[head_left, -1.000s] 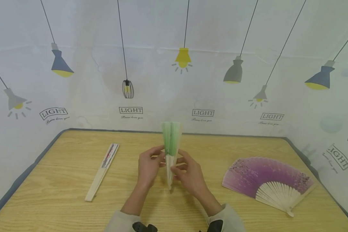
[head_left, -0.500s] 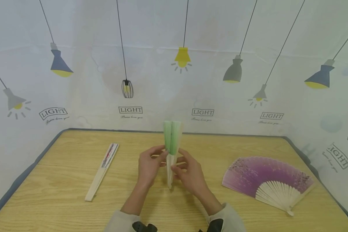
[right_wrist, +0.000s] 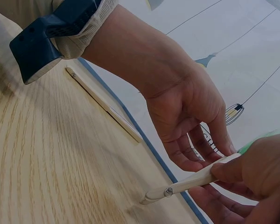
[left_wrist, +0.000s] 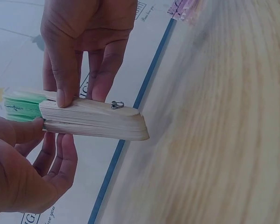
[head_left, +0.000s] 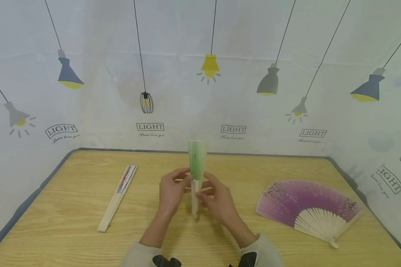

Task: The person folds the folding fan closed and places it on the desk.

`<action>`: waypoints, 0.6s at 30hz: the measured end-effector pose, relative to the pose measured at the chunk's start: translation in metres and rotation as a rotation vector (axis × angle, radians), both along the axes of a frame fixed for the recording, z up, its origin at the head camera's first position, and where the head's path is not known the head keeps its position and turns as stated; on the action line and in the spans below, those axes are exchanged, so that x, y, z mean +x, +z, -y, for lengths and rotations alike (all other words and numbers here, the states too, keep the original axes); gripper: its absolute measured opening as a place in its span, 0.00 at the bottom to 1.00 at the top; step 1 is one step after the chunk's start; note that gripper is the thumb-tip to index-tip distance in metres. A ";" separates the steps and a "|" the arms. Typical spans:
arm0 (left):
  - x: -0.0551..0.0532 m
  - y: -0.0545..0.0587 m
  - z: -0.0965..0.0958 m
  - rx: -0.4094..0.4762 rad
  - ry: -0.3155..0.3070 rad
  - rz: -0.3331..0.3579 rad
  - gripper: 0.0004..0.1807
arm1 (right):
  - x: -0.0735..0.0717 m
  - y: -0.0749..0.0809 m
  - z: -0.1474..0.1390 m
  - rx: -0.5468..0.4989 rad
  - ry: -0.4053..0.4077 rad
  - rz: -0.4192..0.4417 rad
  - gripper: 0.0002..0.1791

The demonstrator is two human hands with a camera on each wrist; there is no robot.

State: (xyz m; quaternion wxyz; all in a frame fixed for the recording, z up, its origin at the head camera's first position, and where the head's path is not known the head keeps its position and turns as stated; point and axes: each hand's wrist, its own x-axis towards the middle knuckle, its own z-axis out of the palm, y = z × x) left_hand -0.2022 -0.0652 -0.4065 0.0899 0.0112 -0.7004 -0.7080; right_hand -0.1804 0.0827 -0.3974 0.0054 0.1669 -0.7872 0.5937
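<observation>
Both hands hold a green folding fan (head_left: 196, 159) upright over the middle of the table, its pivot end pointing down. My left hand (head_left: 172, 191) pinches the fan's left side between thumb and fingers. On the opposite side my right hand (head_left: 218, 196) grips the pale ribs, thumb toward me. The fan is almost folded; in the left wrist view its stacked wooden ribs (left_wrist: 84, 119) lie close together, with a metal rivet (left_wrist: 116, 105) near the rounded end. Fingers cover part of the ribs, and in the right wrist view most of the green leaf is hidden.
A folded fan (head_left: 117, 198) with a dark and red print lies on the wooden table (head_left: 70, 207) at the left. Spread out at the right is a purple folding fan (head_left: 309, 207). A lamp-patterned cloth (head_left: 177, 85) hangs behind the table's edge.
The green leaf has become narrower as its pleats drew together. My right hand has shifted slightly left with the fan's right edge. The other two fans have stayed put.
</observation>
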 end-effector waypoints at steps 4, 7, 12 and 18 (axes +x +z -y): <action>-0.003 -0.005 0.000 0.001 -0.012 -0.008 0.13 | -0.002 -0.003 0.000 0.005 -0.002 0.002 0.31; -0.003 -0.004 -0.001 0.004 -0.027 -0.011 0.13 | -0.006 -0.010 -0.002 0.002 -0.002 -0.006 0.32; -0.003 -0.003 -0.001 0.006 -0.043 -0.018 0.16 | -0.008 -0.016 -0.004 0.004 -0.002 -0.027 0.31; -0.003 -0.002 -0.001 0.010 -0.050 -0.022 0.19 | -0.007 -0.015 -0.004 0.012 -0.002 -0.032 0.32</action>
